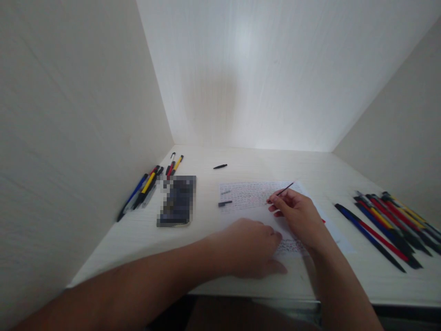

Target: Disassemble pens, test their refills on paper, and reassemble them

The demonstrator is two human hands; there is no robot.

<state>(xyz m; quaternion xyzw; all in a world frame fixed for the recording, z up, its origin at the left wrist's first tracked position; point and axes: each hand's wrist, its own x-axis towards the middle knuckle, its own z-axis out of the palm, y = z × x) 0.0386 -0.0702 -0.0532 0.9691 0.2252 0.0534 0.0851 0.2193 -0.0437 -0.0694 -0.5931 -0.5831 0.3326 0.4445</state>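
A sheet of paper (243, 217) with rows of handwriting lies on the desk under both my hands. My right hand (298, 214) pinches a thin dark pen refill (285, 188) between thumb and fingertips, tilted up to the right. Just left of it, my left hand (250, 246) rests palm down over the paper's lower part, thumb apart and fingers bent; nothing shows in it. On the paper's left edge are a small black pen part (225, 203) and a thin grey piece (225, 192). A bit of red (324, 221) peeks out behind my right wrist.
A short black pen piece (220, 166) lies farther back. To the left are a blurred-out dark rectangular object (179, 202) and several pens (148, 184) along the side wall. Several more pens (389, 220) lie at the right. Pale panels (248, 92) enclose three sides.
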